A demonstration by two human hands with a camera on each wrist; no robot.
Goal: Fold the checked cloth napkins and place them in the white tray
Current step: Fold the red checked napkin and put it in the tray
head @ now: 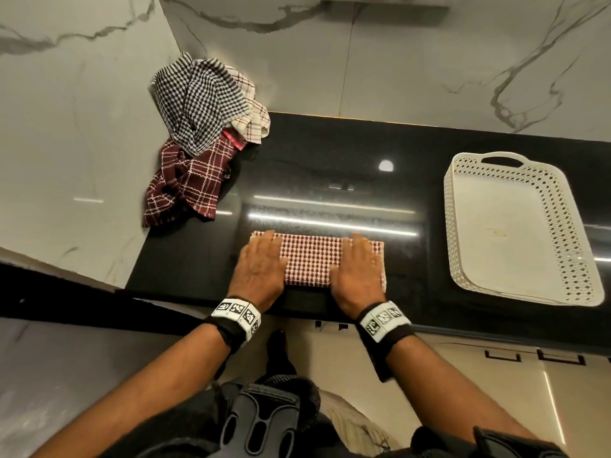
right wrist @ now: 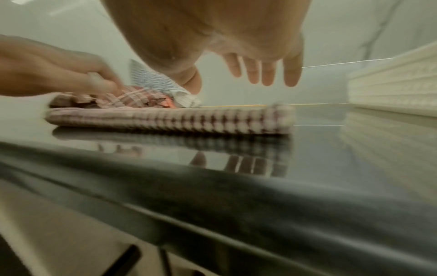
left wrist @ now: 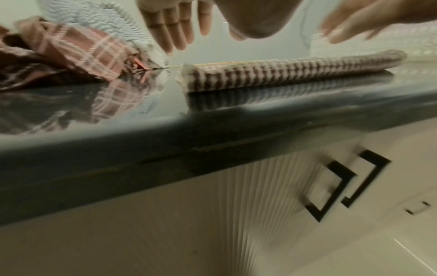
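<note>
A folded red-and-white checked napkin [head: 312,259] lies flat near the front edge of the black counter [head: 330,180]. My left hand [head: 261,262] is spread over its left end and my right hand [head: 358,266] over its right end, both palm down with straight fingers. In the right wrist view my fingers [right wrist: 262,72] hang a little above the napkin [right wrist: 189,119]. In the left wrist view my fingers [left wrist: 175,28] also show a gap above the cloth [left wrist: 295,69]. The white perforated tray [head: 515,226] stands at the right with nothing in it.
A loose pile of unfolded napkins [head: 205,133], black-checked, cream and maroon plaid, sits in the back left corner against the marble wall [head: 82,127]. The counter's front edge [head: 297,309] runs just under my wrists. Cabinet handles [left wrist: 343,186] are below.
</note>
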